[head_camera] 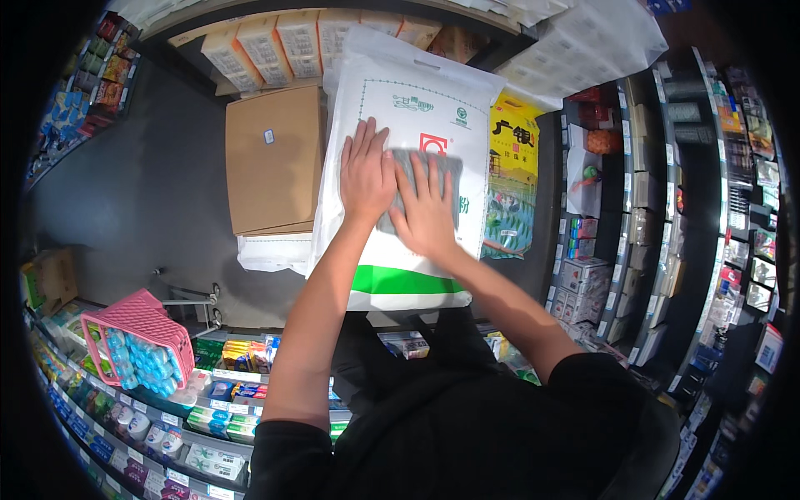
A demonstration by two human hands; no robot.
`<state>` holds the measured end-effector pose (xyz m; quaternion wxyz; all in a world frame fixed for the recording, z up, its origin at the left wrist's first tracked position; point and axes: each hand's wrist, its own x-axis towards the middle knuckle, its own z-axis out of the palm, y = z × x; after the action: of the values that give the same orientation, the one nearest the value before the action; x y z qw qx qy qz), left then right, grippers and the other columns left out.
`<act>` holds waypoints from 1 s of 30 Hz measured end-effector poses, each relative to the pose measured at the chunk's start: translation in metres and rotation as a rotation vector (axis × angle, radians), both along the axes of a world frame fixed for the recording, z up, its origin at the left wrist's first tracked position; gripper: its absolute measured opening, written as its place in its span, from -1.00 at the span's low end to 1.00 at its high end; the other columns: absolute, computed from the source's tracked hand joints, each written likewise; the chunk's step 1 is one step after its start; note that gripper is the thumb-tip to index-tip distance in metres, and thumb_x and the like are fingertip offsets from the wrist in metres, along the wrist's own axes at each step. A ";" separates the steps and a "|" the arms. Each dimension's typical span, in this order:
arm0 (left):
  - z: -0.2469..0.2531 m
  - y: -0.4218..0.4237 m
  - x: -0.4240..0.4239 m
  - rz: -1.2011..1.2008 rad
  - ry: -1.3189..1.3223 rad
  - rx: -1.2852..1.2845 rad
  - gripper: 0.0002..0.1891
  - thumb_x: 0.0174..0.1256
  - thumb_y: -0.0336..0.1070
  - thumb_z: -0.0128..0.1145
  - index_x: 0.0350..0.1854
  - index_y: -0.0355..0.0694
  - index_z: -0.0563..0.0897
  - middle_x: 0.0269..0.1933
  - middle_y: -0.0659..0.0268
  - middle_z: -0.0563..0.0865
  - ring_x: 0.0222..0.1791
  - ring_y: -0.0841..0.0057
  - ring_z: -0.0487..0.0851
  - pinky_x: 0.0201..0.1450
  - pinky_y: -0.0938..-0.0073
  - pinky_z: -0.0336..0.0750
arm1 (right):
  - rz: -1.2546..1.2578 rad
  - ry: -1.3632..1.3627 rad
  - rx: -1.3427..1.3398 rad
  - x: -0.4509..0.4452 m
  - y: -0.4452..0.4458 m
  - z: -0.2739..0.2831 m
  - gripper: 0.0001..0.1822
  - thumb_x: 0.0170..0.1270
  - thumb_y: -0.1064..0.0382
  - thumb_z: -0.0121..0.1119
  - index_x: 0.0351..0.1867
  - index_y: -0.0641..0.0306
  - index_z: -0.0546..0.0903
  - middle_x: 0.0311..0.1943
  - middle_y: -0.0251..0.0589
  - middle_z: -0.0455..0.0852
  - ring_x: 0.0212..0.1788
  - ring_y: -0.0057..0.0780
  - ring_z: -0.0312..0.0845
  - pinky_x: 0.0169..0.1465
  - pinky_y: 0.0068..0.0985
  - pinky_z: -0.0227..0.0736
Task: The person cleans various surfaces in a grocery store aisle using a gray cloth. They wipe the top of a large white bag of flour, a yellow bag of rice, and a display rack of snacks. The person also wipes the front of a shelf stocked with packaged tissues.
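Note:
In front of me lies a large white flour sack (425, 284) with green print, a red logo, a green band and a handle slot at its far end. My left hand (369, 175) rests flat on its left half, fingers stretched out. My right hand (428, 206) is spread on a grey cloth (447, 161), pressing it against the middle of the sack. Neither hand has its fingers closed around anything. Part of the cloth is hidden under the right hand, and its left edge reaches near the left hand.
Left of the sack, brown cardboard sheets (275, 169) lie on another white sack (272, 250). A yellow-and-green rice bag (512, 181) is at the right. Wrapped packs (300, 47) fill the shelf ahead. Stocked shelves (625, 206) flank the right; a pink basket (140, 312) holds blue bottles.

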<state>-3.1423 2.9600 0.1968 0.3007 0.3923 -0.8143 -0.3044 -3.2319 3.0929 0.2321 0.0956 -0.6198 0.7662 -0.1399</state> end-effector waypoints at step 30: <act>0.074 0.035 -0.022 -0.180 -0.100 0.048 -0.21 0.65 0.24 -0.21 0.63 -0.35 0.34 0.66 -0.07 0.34 0.73 -0.09 0.11 0.72 -0.18 -0.38 | 0.227 -0.593 -0.120 -0.012 -0.008 -0.005 -0.34 0.38 0.19 0.15 0.47 0.46 0.48 0.60 0.28 0.27 0.71 0.32 -0.09 0.69 0.29 -0.32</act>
<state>-3.1639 2.9951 0.2706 0.2215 0.3392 -0.8527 -0.3297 -3.2443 3.0846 0.2273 0.2930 -0.6380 0.6213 -0.3480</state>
